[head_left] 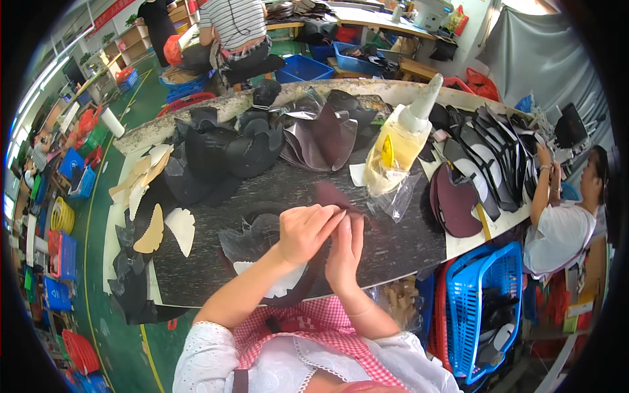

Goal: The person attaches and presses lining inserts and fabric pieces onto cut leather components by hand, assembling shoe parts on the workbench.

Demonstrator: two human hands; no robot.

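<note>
Above the middle of the worktable, my left hand (304, 230) and my right hand (344, 254) meet, fingertips pinched together on a small maroon leather-like piece (331, 194). Part of the piece is hidden behind the fingers. Below my left forearm lie dark cut pieces and a white piece (278, 283) on the black board (400, 252). Just beyond my hands a stack of glossy dark brown pieces (322, 139) stands up in folds. To its right stands a yellowish bottle with a pale cone-shaped nozzle (400, 147), with clear plastic film around its base.
Black pieces (219, 154) pile up at the far left, with cream scalloped pieces (149, 229) beside them. Maroon and black pieces (455, 200) stack at the right. A blue basket (481, 314) stands right of the table. A co-worker (563, 226) sits at the far right.
</note>
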